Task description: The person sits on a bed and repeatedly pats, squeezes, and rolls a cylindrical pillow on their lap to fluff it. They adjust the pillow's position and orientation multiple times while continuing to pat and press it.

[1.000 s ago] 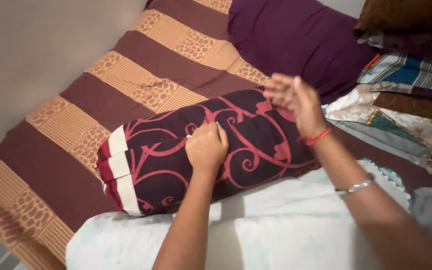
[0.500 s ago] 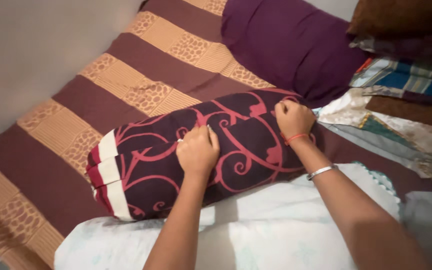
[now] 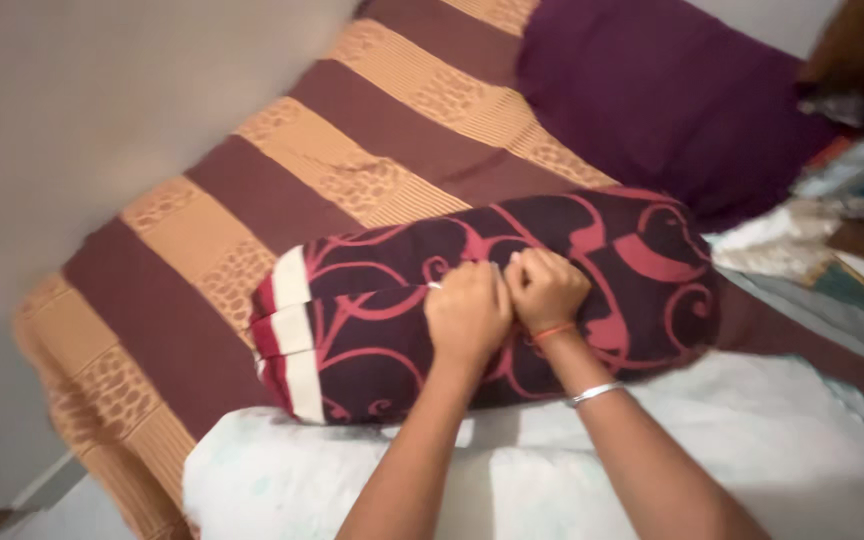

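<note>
A long bolster pillow in a dark maroon cover with red swirls and white end stripes lies across the bed. My left hand presses on its middle with the fingers curled, pinching the cover fabric. My right hand sits right beside it, touching it, fingers also closed on the cover. A red thread and a silver bangle are on my right wrist.
The bed carries a brown and tan striped sheet. A purple pillow lies at the head end. A white patterned blanket is bunched in front of me. Folded patterned cloths lie at the right. A plain wall is at left.
My right hand has slid left along the bolster from its far end to meet my left hand at the middle. The view has shifted, so the bolster sits further right.
</note>
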